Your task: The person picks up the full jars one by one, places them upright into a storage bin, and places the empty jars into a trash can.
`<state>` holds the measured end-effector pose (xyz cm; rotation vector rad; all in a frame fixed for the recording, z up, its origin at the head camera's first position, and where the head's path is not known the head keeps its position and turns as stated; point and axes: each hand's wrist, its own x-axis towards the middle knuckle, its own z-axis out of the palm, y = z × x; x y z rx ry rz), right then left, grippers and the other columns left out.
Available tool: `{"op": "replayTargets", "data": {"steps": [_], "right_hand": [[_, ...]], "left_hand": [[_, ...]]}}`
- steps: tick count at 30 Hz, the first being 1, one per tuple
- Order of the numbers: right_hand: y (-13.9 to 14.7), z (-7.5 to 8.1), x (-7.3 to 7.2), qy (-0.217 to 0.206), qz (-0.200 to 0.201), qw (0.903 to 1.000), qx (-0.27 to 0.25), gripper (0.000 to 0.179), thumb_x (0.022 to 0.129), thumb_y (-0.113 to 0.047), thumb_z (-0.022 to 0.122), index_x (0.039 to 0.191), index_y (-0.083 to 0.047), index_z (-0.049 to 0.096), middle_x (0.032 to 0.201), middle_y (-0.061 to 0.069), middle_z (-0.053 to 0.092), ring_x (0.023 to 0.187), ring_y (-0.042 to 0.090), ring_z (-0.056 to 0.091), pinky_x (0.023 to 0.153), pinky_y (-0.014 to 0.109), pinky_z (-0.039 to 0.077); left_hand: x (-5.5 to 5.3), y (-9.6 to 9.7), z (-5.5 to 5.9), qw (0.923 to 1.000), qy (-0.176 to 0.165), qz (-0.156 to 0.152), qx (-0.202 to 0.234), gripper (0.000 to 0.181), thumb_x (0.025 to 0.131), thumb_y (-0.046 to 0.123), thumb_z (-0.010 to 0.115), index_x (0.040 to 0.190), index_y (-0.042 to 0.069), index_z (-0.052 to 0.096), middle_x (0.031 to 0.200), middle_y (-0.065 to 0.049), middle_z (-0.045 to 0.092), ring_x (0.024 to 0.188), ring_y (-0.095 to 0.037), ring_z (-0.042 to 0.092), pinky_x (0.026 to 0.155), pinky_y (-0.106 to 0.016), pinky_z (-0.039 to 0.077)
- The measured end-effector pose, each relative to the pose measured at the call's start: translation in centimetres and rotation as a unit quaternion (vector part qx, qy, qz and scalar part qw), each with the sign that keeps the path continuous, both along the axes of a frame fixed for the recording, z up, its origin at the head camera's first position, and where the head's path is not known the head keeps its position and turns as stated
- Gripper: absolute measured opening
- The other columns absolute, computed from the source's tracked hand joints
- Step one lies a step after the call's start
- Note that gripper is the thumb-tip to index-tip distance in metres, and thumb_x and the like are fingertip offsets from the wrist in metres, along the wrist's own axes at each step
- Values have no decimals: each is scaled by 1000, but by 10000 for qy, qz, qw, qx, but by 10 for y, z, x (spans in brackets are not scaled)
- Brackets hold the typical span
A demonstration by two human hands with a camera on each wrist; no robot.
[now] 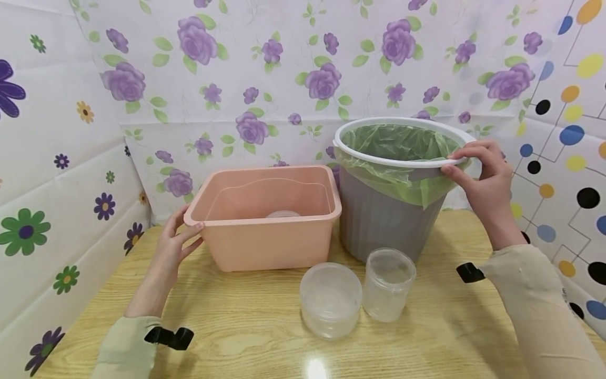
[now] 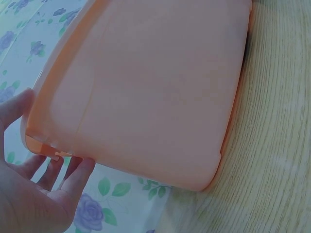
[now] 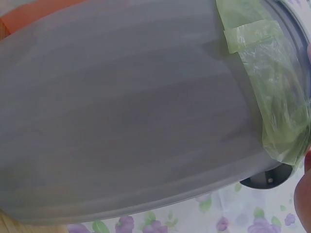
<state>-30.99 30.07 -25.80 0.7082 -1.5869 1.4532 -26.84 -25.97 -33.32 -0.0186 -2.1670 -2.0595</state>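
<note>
Tub [image 1: 270,245] and bin [image 1: 379,223] are seemingly being steadied by rim-pinching left fingers [image 1: 189,232] and right fingers [image 1: 478,151], even grip being needed next.

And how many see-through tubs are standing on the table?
2: a wide tub in front of the pink bin, and a narrower tub in front of the gray bin. Something clear also sits inside the pink bin, mostly hidden.

A wide clear container [image 1: 330,308] stands just beside a taller clear container [image 1: 385,295] on a wood-grain table [image 1: 246,326]. Rose-print sheeting [image 1: 284,68] hangs behind; flower-print sheeting [image 1: 71,200] lines the left side, dot-print sheeting [image 1: 558,210] the right.
</note>
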Motion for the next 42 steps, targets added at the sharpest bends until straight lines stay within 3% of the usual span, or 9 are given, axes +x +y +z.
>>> {"op": "replayTargets", "data": {"steps": [7,11,15,21,30,42], "right_hand": [[0,1,4,-58,-28,9999,108,19,79,7,77,95,14,68,101,-5,59,106,11,51,98,16,43],[2,4,8,-371,-451,9971,484,18,82,7,74,99,12,69,103,-9,58,109,9,51,98,12,44],[5,6,10,-705,-1074,9880,862,20,83,4,75,102,8,71,104,-15,57,112,6,50,96,10,44],[6,6,13,-776,-1795,9733,1199,23,81,-5,80,103,-1,75,99,-22,56,107,0,50,81,7,43],[8,8,17,-850,-2014,9671,1304,24,81,-11,81,104,-6,77,95,-21,56,99,1,50,64,11,39],[10,12,15,-359,-2093,9673,1384,23,74,-6,86,96,-7,79,90,-28,60,97,-6,53,90,16,35]], "left_hand": [[-1,0,-1,10000,-21,-12,-16,79,96,30,64,160,23,16,149,3,28,113,4,48,88,-12,53],[-2,-1,-1,10000,-63,-12,-28,79,97,31,64,160,25,16,152,1,25,114,3,47,88,-12,53],[-2,-2,-1,10000,-79,5,11,79,97,30,64,160,25,16,152,1,25,114,3,47,88,-12,53],[-1,-2,-2,10000,-80,33,45,78,97,29,63,159,25,17,147,7,29,114,3,47,88,-12,53],[-2,-1,-2,10000,-49,3,40,78,97,29,63,160,24,16,143,10,31,114,3,47,87,-12,54],[-2,-1,-2,10000,-14,-11,62,78,97,29,63,160,23,16,132,18,34,113,4,47,87,-12,54]]}}
